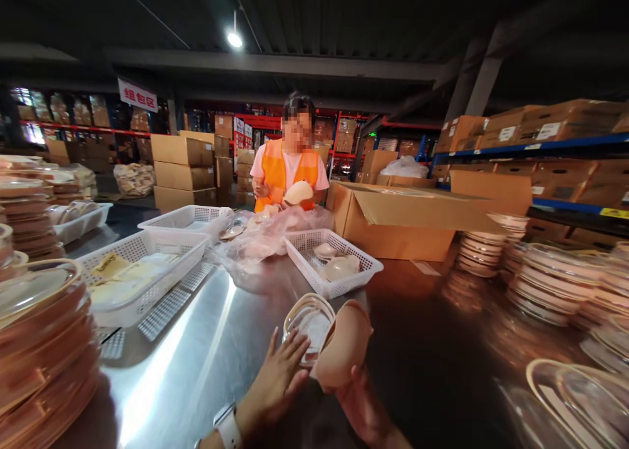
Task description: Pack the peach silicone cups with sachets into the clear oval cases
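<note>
A beige moulded cup [346, 345] is held near the table's front by my right hand [361, 400], its fingers wrapped under the lower edge. Left of the cup, a clear oval container with a beige rim [308, 318] rests against it. My left hand [281, 371] is spread, fingers apart, over the container's lower left edge, with nothing gripped. A watch with a white band is on the left wrist. Beyond them, a white perforated basket [361, 280] holds a few beige and clear pieces.
Tall stacks of rimmed containers [46, 351] stand at left, more [555, 282] at right. White baskets [142, 311] and a plastic bag [268, 239] lie on the metal table [196, 370]. A large open carton [393, 229] sits beyond, beside a person in an orange vest [275, 174].
</note>
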The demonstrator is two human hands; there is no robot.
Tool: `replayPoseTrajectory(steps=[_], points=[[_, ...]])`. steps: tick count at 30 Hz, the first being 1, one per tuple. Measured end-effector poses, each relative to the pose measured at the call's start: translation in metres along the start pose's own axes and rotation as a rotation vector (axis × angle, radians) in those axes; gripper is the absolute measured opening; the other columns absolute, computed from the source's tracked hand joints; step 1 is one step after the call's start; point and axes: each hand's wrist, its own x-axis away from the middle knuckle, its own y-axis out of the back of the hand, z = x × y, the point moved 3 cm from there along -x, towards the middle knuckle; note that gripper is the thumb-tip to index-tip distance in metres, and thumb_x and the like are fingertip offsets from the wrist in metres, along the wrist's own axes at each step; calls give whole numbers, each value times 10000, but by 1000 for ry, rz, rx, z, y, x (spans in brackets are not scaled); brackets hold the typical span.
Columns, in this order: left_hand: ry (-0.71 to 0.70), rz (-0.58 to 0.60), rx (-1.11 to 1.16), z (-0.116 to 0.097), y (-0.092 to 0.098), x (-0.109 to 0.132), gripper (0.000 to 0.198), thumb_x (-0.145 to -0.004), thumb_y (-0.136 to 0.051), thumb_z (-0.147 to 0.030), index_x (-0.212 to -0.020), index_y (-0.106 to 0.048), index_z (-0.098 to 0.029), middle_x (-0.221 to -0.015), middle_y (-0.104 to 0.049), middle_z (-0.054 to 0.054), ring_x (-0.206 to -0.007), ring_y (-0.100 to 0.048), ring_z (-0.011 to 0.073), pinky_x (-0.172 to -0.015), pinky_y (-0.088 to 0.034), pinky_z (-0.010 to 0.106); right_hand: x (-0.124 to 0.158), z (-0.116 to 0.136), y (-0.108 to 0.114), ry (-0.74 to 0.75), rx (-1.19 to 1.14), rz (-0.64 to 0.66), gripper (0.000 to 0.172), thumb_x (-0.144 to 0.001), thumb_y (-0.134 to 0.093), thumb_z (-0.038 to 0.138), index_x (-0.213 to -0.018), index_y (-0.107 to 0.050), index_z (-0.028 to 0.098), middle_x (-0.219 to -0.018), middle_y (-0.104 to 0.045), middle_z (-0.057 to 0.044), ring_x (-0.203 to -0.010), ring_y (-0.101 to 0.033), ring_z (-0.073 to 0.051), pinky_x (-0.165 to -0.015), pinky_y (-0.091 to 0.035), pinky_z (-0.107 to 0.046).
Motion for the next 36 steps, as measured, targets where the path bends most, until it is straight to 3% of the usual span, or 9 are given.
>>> replayPoseTrajectory(steps=[6,11,15,18,22,26,30,33,36], points=[[-51,-62,-608,-7,13,3,409,-874,-661,-323,-1268,-655,-217,-1249,-705,132,-1211,-631,355,-1124,-400,656,-14,11,16,-29,-111,-116,575,-650,-779,729,-960,-723,248,-947,-762,-114,-837,-731,-328,-569,-565,-372],[-198,70,-848,9,9,7,420,-890,-568,-112,-1279,-648,-248,-1320,-674,146,-1194,-648,359,-949,-539,553,-30,18,41,467,314,-287,640,-674,-840,474,-1214,-613,214,-1028,-732,-71,-917,-712,-279,-800,-612,-406],[-289,-32,-810,6,24,6,221,-924,-573,-157,-1064,-727,-231,-1320,-684,142,-1172,-665,318,-935,-546,460,-25,32,43,1082,1096,49,454,-839,-658,220,-1283,-567,231,-1233,-697,-112,-1073,-691,-266,-872,-589,-396],[-223,-165,-755,-5,33,5,259,-936,-586,-238,-1162,-713,-232,-1269,-710,151,-1119,-689,308,-900,-556,440,-18,30,32,1280,1373,270,386,-876,-552,131,-1246,-598,231,-1219,-710,-113,-1063,-690,-244,-820,-567,-363],[-218,-156,-672,-29,31,8,419,-827,-730,-258,-1243,-682,-235,-1254,-721,148,-1119,-690,342,-938,-552,513,-5,26,3,1310,1579,303,331,-944,-506,88,-1234,-623,196,-1138,-736,-134,-996,-688,-240,-782,-543,-352],[-265,-149,-398,-52,41,12,513,-739,-832,-394,-1218,-702,-264,-1221,-746,109,-1037,-732,310,-886,-609,449,14,43,-12,1328,1270,381,256,-1027,-522,263,-1266,-581,194,-1162,-714,-116,-1146,-640,-227,-910,-540,-349],[3,-72,91,-52,56,9,471,-776,-787,-487,-1194,-737,-277,-1221,-749,77,-1009,-753,247,-806,-627,288,11,61,-4,1007,996,273,495,-1048,-361,551,-1352,-570,221,-1161,-696,-121,-1105,-653,-222,-950,-548,-371],[146,10,297,-44,58,5,470,-862,-638,-600,-1119,-779,-233,-1139,-771,102,-1006,-750,265,-831,-624,321,4,53,-5,762,870,510,494,-1070,-327,515,-1286,-659,220,-1089,-749,-93,-1012,-701,-196,-894,-565,-315],[39,18,337,-35,61,3,703,-930,-351,-730,-1125,-775,-205,-1135,-758,145,-1051,-721,295,-922,-593,415,-1,34,-4,492,938,679,317,-1015,-500,348,-1179,-737,216,-1049,-787,-85,-967,-732,-216,-874,-552,-312]])
